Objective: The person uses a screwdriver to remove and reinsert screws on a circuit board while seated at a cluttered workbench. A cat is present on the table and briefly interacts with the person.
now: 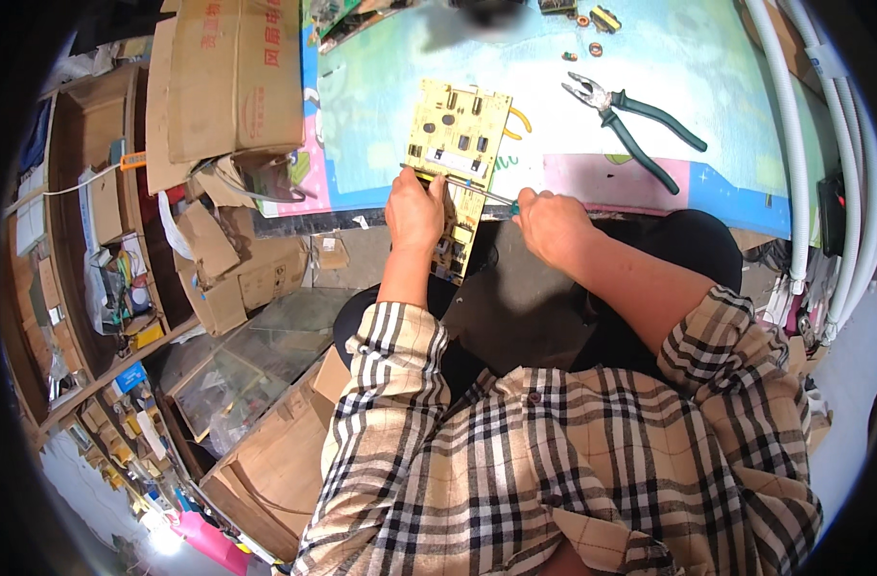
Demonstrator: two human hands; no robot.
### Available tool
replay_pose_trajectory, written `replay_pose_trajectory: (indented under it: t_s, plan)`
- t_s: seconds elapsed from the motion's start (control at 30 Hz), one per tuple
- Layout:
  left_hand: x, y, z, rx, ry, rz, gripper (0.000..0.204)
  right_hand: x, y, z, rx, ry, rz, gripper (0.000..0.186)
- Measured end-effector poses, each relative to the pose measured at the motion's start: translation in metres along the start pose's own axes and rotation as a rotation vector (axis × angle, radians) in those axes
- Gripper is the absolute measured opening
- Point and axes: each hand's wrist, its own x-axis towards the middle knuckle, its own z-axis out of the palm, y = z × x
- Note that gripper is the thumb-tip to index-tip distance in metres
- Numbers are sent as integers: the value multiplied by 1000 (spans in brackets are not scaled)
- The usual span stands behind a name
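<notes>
A long yellowish circuit board (pixel 476 121) with several dark components lies partly on the table and juts past its front edge toward me. My left hand (pixel 415 208) is closed on the board's left edge, near its middle. In my right hand (pixel 552 227) is a screwdriver (pixel 496 196) with a green handle and a thin metal shaft. The fingers wrap round its handle, and the shaft points left across the board toward my left hand. Where the tip meets the board is too small to make out.
Green-handled combination pliers (pixel 634 125) lie right of the board. Behind it, yellow handles (pixel 519 123) of another tool show. Small coils (pixel 595 49) sit at the table's back. A cardboard box (pixel 229 86) stands at the left, with wooden shelves (pixel 93 211) beyond; white hoses (pixel 792 144) hang at the right.
</notes>
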Motion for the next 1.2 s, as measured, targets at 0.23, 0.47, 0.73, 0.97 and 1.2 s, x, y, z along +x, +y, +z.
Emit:
replay_pose_trajectory:
  t_s: [0.23,0.47,0.73,0.97,1.2]
  plan:
    - [-3,9,3,87,-212,-268,51,1,-3,-1,-17,10,16,32]
    - [8,15,12,185,-313,-299,54,6,6,-2,1,152,-55,33]
    - [6,20,-3,191,-290,-275,47,14,16,-24,56,115,-203,36]
    - [10,5,-2,320,-132,-37,38,14,5,-36,-9,-190,-15,19]
    - [28,-1,-6,332,-308,11,40,2,11,-43,-107,-116,-2,20]
